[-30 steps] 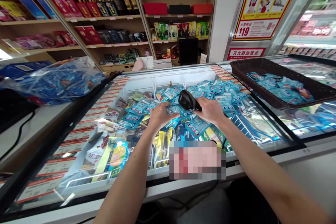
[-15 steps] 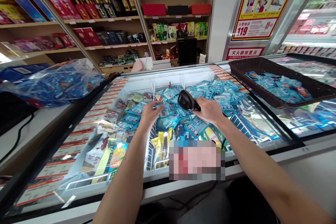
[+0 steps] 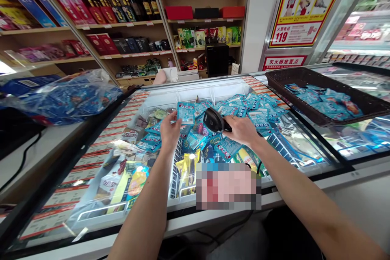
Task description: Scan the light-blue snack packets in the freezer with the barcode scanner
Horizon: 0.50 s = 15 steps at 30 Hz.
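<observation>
Pinched by its left edge in my left hand [image 3: 170, 129] is a small blue packet [image 3: 186, 113], held upright with its printed back and barcode towards me. My right hand [image 3: 242, 130] is wrapped around the handle of a black barcode scanner [image 3: 212, 120], whose head points left towards that packet. Below both hands, many more blue packets [image 3: 230, 147] lie in a loose heap on the freezer's glass top [image 3: 100, 195]. Yellow ice cream wrappers [image 3: 187, 166] show beneath, inside a white wire basket.
A dark brown basket [image 3: 359, 91] holding more blue packets stands at the right. To the left lies a clear plastic bag [image 3: 76, 95] of blue packs. Shelves of boxes and bottles [image 3: 122, 10] line the back. Part of a person's limb [image 3: 160, 76] shows beyond the freezer.
My left hand has picked up a blue packet from the heap and raised it, shifting slightly left. The scanner in my right hand has moved a little left and down.
</observation>
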{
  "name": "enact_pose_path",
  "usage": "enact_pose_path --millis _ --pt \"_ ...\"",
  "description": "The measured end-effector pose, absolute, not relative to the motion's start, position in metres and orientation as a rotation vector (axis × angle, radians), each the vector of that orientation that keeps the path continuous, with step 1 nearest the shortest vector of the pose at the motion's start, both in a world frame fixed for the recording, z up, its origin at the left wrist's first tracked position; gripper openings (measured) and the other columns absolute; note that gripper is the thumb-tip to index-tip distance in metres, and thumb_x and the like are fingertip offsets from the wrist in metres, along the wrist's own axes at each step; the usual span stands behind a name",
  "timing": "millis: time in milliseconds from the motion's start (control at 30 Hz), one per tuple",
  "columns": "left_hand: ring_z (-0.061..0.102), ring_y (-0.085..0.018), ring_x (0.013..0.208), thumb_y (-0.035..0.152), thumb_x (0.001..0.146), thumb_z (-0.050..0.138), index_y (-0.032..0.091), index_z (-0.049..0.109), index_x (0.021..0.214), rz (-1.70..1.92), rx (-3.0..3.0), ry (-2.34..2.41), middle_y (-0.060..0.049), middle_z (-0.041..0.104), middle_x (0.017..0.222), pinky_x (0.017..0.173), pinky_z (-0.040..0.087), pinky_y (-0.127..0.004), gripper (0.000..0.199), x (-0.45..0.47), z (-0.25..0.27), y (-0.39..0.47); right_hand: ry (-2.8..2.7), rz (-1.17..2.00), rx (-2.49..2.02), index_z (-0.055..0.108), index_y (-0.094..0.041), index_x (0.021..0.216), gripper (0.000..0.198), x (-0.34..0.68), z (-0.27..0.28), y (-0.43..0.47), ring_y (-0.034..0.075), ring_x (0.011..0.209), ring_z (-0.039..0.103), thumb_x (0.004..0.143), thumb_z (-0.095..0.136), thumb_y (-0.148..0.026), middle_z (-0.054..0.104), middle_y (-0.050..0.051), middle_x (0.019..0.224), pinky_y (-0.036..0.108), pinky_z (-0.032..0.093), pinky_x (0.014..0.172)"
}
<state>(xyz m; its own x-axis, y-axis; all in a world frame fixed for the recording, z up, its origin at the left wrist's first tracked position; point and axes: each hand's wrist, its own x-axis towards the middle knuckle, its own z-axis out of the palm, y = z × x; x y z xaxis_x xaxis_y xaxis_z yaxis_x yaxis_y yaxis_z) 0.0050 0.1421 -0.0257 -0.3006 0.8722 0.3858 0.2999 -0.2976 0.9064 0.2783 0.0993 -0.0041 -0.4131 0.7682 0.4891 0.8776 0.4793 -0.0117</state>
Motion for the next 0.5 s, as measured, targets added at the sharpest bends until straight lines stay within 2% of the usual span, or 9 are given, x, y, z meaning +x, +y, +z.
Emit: enact_pose_path --millis 133,500 --pt "0.062 -0.016 0.073 0.033 0.069 0.062 0.017 0.06 0.103 1.604 1.506 1.455 -0.005 0.06 0.092 0.066 0.057 -0.033 0.038 0.008 -0.0298 0.1446 -2.316 -0.353 -1.29 0.057 -0.019 0.103 0.033 0.278 -0.0063 0.0995 0.017 0.07 0.059 0.08 0.051 -0.043 0.066 0.004 0.089 0.028 0.028 0.054" --pt "0.062 -0.014 0.072 0.035 0.072 0.06 0.018 0.058 0.107 1.606 1.555 1.499 -0.004 0.06 0.094 0.067 0.056 -0.032 0.039 0.0045 -0.0332 0.1479 -2.41 -0.304 -1.177 0.056 -0.017 0.104 0.033 0.276 -0.0069 0.099 0.015 0.072 0.057 0.08 0.05 -0.039 0.066 0.006 0.091 0.027 0.028 0.055"
